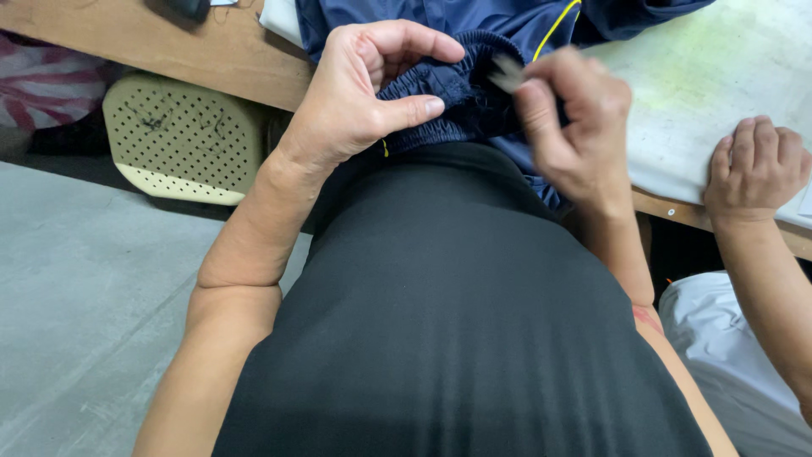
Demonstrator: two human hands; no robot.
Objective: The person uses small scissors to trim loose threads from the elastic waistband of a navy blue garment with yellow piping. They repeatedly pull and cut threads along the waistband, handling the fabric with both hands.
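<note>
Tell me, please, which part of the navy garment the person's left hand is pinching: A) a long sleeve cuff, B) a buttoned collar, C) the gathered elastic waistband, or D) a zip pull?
C: the left hand grips the ruched, elasticated waistband of the navy garment between thumb and fingers, while the blurred right hand works beside it at the table edge.

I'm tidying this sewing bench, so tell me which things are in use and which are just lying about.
In use:
navy garment, its gathered waistband pinched by left hand
small blurred tool in right hand

Lying about:
perforated cream panel
striped cloth
co-worker's fist on table
</note>
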